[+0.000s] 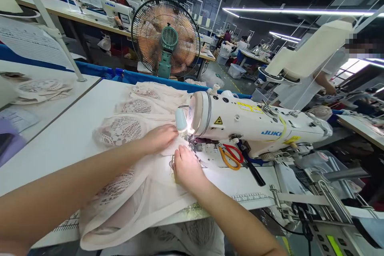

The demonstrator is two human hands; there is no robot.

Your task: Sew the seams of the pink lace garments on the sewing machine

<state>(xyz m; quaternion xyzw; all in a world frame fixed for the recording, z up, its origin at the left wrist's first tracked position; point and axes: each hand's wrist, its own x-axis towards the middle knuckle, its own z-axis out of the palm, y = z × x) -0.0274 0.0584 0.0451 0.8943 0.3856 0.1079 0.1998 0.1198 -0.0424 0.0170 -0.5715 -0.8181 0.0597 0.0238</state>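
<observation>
A sewing machine [240, 116] stands on the white table, its lamp lighting the needle area. Pale pink lace fabric [132, 192] runs under the presser foot, spreads left and hangs over the table's front edge. My left hand [162, 138] is closed on the fabric just left of the needle, its fingertips partly hidden by the machine head. My right hand [189, 168] grips the fabric in front of the presser foot with bent fingers. Right of the needle lie scissors [231, 156] with orange and red handles.
More lace pieces [45, 88] rest on the left table. Behind the blue cloth edge stands a large fan [166, 38]. Thread cones [312, 48] rise at the back right, near another person [324, 76]. A black-handled tool [255, 172] lies beside the scissors.
</observation>
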